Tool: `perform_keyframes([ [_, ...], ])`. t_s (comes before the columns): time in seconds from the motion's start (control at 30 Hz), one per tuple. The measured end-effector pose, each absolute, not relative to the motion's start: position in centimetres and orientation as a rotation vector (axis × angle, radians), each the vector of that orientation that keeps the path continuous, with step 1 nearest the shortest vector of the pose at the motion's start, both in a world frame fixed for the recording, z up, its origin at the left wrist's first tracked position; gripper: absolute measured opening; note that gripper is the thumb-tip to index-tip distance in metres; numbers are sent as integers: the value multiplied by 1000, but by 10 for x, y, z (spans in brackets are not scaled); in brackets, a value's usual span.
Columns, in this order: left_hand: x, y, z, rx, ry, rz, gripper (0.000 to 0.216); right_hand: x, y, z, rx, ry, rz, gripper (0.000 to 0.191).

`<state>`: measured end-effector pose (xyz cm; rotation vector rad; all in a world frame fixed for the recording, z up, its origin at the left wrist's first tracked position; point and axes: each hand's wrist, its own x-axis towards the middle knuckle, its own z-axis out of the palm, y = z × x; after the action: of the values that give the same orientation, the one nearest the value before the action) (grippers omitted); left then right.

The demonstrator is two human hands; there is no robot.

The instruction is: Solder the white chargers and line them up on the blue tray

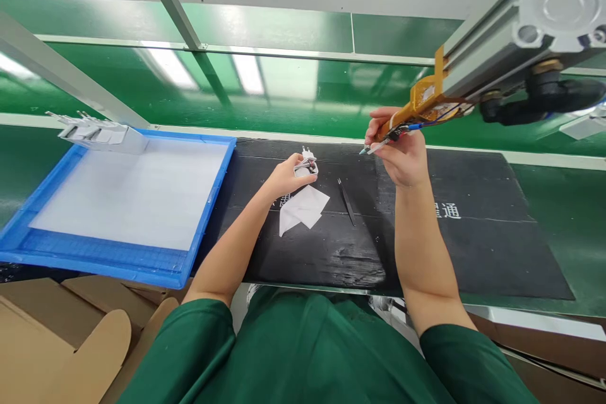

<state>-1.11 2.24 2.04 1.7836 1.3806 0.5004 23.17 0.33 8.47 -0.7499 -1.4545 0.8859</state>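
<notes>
- Over the black mat (497, 252), the left hand (284, 177) curls its fingers around a small white plug housing (307, 167), prongs (307, 151) toward twelve o'clock.
- From that hand, near three o'clock, the right hand (406, 156) has its fingers closed about the narrow end of an orange tool (423, 96).
- At five o'clock lies white paper (303, 207); at four, black tweezers (347, 202).
- At nine o'clock, a blue tray (108, 257) bears white plugs (104, 136).

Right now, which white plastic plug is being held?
The single white plug in the left hand; the other white plugs sit grouped in the blue plastic tray.
</notes>
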Motion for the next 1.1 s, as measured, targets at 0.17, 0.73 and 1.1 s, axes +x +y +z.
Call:
perform_keyframes([
  [0.17, -4, 27, 10, 1653, 1361, 601, 54, 230, 3, 85, -740, -1451, 875, 47],
  [0.73, -12, 18, 26, 2181, 1034, 567, 52, 226, 3, 86, -732, -1460, 856, 47],
  [1.1, -12, 19, 21, 2135, 1126, 645, 25, 227, 3, 84, -752, -1468, 835, 45],
])
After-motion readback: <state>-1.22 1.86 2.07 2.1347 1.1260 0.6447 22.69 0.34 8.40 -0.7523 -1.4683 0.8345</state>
